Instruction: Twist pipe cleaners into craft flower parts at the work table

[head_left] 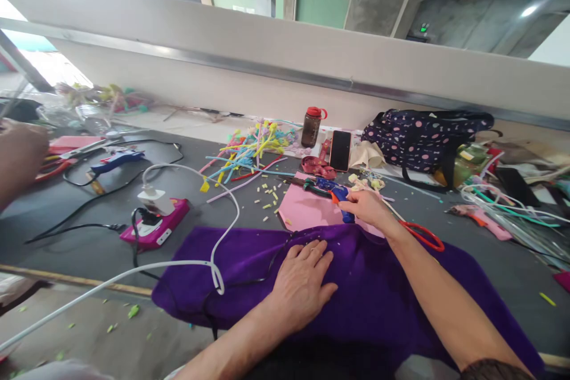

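Observation:
My left hand [305,279] lies flat with its fingers spread on a purple cloth [356,291] that drapes over the table's front edge. My right hand [369,211] is closed on a blue glue gun [346,205] with an orange trigger; the hand covers part of its body. Dark-handled pliers [309,186] lie against the gun's front. Beneath them is a pink sheet [303,209]. Red-handled scissors [423,236] rest beside my right forearm, partly hidden. A black cord runs across the cloth near my left hand.
A magenta power strip [169,228] with a white plug and looping white cable stands at left. Behind lie colourful fuzzy stems [258,145], a bottle [311,127], a phone [340,151] and a patterned bag [418,139]. Another person's hand [20,157] is at far left.

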{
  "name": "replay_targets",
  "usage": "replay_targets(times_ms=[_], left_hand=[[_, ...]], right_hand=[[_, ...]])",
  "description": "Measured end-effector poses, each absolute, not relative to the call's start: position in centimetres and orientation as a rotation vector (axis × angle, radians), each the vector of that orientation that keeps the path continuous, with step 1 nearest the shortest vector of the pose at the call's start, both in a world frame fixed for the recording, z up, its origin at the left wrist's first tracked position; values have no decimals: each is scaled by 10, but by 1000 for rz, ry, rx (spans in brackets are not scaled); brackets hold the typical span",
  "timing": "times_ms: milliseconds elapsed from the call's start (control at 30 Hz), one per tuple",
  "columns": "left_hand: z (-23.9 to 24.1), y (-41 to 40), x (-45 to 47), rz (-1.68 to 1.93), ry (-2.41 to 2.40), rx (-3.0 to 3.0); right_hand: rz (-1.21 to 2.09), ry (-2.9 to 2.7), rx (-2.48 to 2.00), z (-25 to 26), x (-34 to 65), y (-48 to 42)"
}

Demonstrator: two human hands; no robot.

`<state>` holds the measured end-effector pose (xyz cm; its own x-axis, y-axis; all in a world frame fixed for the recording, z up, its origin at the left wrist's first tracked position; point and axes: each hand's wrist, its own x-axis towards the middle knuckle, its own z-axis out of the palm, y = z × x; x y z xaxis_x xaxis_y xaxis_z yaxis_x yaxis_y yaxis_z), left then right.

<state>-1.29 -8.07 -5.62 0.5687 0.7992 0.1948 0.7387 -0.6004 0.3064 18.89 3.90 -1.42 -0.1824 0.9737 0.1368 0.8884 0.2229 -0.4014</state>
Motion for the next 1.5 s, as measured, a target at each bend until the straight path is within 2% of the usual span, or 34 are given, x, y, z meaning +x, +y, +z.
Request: replay_targets(times_ms=[233, 500, 733, 1000, 1267, 1367, 1500], left_hand=[[-56, -92, -5, 403, 1318, 2636], [-54, -92, -1, 414, 1332, 2628], [-53, -74, -10, 423, 1452, 2591], [-45, -85, -18, 437, 1422, 2588], [10, -91, -23, 424, 1056, 2486], [7, -59, -26, 414, 1279, 2524], [-13, -26, -33, 142, 1573, 2652]], right_hand=[[451, -1799, -1551, -3, 189, 27], [747, -1352, -1251, 17, 200, 34], [938, -1652, -1492, -13, 205, 10], [505, -2147, -1667, -43, 207, -1], [330, -2250, -1709, -52, 200, -3], [297, -2225, -1753, -53, 198, -3], [305, -2226, -1772, -52, 198, -4]])
